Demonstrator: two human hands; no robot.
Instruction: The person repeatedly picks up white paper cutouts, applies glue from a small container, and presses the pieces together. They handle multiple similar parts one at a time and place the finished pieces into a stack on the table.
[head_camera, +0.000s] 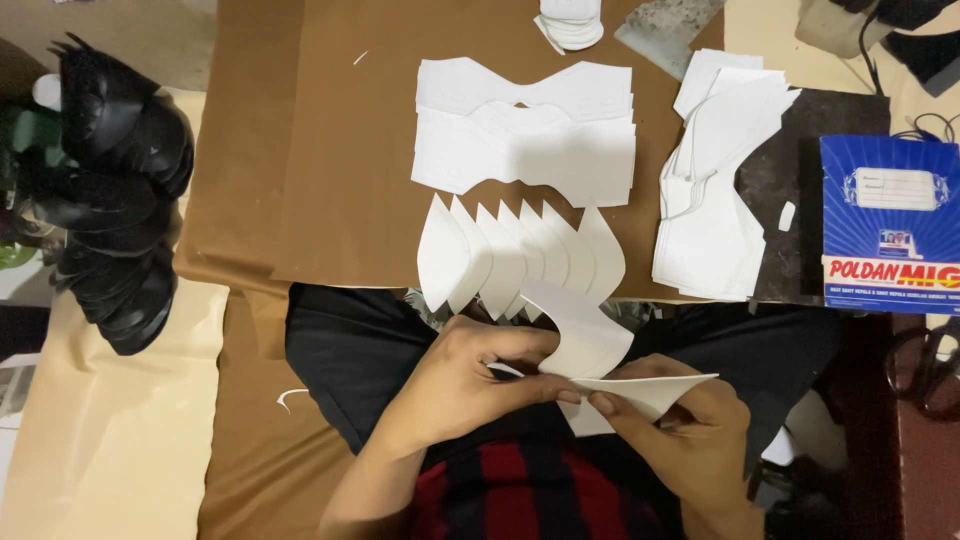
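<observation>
Where the two hands met over the person's lap, a pair of white cut pieces lay pinched between them: a curved white piece (585, 335) that bowed up and away toward the table, and a pointed white piece (655, 388) whose long axis ran out to the right, its tip clear of the fingers. The left hand (465, 385) came in from the left with thumb and fingers closed on the near end of the curved piece; the right hand (680, 435) lay just below and to the right, its thumb pressed on the flat of the pointed one. The fingertips of the two hands were touching or all but touching at the join, so both were clamped on the pieces and neither was free. The pieces sat directly between the hands, close to the body, the left hand a little higher over them.

Just beyond, on the near edge of the brown board (340, 180), a fanned row of white petal-shaped pieces (520, 260) overlapped one another, the nearest tips almost under the curved piece. Behind that lay a stack of wide notched white pieces (525, 135), and to the right another stack of white pieces (715, 200), partly on a dark mat (810, 230). A small pile of rounded white pieces (572, 25) sat at the far edge.

No open container showed. A blue box (888, 220) stood shut at the right, its contents unseen. At the far left a heap of black shoe parts (110, 190) rested well apart from the hands.
</observation>
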